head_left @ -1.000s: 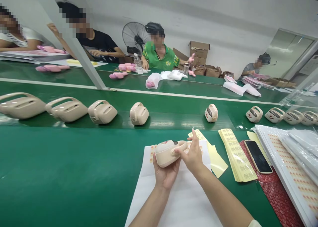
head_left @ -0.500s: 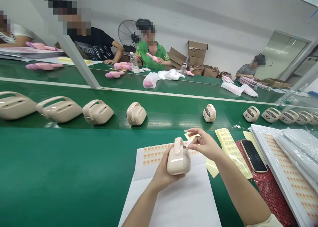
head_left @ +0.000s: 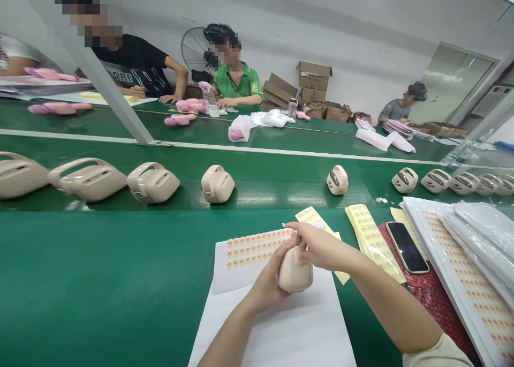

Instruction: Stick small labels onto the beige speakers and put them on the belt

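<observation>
From where I stand, the left hand (head_left: pixel 270 282) is wrapped around the side of a rounded cream plastic device (head_left: pixel 296 273), holding it up over a white paper sheet (head_left: pixel 297 329). The right hand (head_left: pixel 321 245) reaches over from the other side, its fingers bent and touching the top of the device; whether they pinch anything there, I cannot tell. Rows of round orange stickers (head_left: pixel 249 250) show on a white leaf just beyond the left hand. To the right lie long pale-yellow sticker strips (head_left: pixel 374 245), then a black-screened phone (head_left: pixel 407 247) on red bubble wrap (head_left: pixel 431 294), with a stack of white sheets (head_left: pixel 453 260) beside it. More cream devices with loop handles (head_left: pixel 217 184) stand spaced out along the green surface (head_left: pixel 277 193) beyond, and across from them sits a person in a green shirt (head_left: pixel 241 88)
</observation>
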{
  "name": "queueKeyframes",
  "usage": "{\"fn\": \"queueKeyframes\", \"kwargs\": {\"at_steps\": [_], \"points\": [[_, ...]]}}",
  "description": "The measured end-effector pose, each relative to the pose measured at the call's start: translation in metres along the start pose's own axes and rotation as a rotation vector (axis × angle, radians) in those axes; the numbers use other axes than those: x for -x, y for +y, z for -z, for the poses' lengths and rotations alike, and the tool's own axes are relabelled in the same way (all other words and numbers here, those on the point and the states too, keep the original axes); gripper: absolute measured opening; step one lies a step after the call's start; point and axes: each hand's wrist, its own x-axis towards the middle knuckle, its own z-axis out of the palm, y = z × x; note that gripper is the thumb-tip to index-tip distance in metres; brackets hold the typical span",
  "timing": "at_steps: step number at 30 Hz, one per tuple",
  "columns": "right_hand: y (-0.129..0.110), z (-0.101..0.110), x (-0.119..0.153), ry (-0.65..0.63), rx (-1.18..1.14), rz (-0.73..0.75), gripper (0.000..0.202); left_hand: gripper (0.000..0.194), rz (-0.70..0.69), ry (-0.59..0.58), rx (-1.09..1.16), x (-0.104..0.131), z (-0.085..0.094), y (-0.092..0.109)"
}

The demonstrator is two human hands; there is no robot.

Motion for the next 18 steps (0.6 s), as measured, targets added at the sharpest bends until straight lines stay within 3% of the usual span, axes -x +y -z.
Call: {"fn": "queueKeyframes", "kwargs": {"at_steps": [5,9,14,18], "points": [[0.002,-0.010,0.001,0.081,0.173,0.076,0.073,0.081,-0.018,-0.003,-0.029,0.000,0.002,-0.003],[0.004,-0.020,0.020,0.214,0.229,0.145,0.076,0.078,0.013,0.006,-0.017,0.001,0.007,-0.010],[0.008,-0.021,0.039,0.170,0.193,0.100,0.081,0.079,-0.006,0.019,-0.047,0.000,0.009,-0.013],[0.007,-0.014,0.027,0.181,0.163,0.052,0.076,0.081,-0.025,0.015,-0.059,0.000,0.009,-0.013]]}}
